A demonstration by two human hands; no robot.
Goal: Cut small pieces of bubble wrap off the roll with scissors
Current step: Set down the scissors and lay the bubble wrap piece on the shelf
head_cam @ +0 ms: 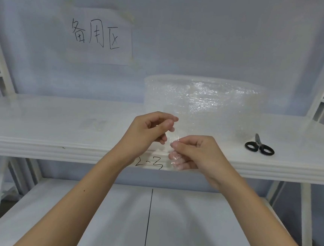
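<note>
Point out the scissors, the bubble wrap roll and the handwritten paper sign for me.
scissors (259, 146): head view, at the pivot where the black handles meet the blades.
bubble wrap roll (204, 99): head view, on its curved front side.
paper sign (98, 35): head view, on the middle handwritten character.

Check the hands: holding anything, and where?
Both hands pinch the loose end of the bubble wrap: left hand higher, right hand lower. Scissors lie untouched on the shelf.

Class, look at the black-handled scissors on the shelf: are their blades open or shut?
Shut. The scissors lie flat on the shelf, untouched; both blades run together as one narrow point above the two handle loops.
</note>
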